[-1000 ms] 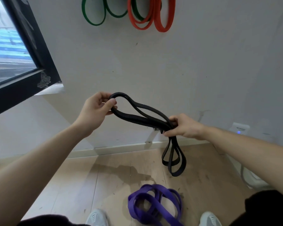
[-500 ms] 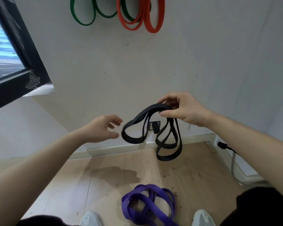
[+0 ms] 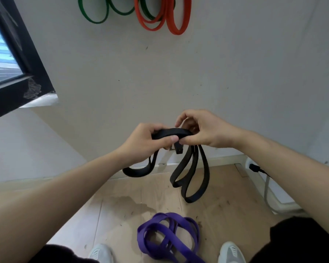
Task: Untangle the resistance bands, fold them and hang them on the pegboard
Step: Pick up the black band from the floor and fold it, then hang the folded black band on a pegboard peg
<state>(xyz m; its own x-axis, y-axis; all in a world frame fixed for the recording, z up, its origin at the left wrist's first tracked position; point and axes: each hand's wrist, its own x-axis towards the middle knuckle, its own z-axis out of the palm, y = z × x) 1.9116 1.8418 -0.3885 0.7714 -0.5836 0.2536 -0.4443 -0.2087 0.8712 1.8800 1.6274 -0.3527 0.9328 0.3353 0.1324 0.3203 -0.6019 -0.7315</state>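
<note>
I hold a black resistance band [image 3: 190,173] at chest height in front of the wall. My left hand [image 3: 150,141] and my right hand [image 3: 203,130] both grip its top fold, thumbs almost touching. One loop hangs down to the left, two longer loops hang to the right. A purple band [image 3: 167,238] lies tangled on the wooden floor between my shoes. Green bands [image 3: 95,14] and orange bands [image 3: 171,18] hang high on the wall; their pegs are out of frame.
A black window frame [image 3: 27,59] juts out at the left. A wall socket with a plug and grey cable [image 3: 266,188] sits at the lower right. My white shoes [image 3: 232,251] stand on the wooden floor.
My left hand, open half a second ago, has come in and closed on the band's top next to my right hand. The view has shifted slightly right.
</note>
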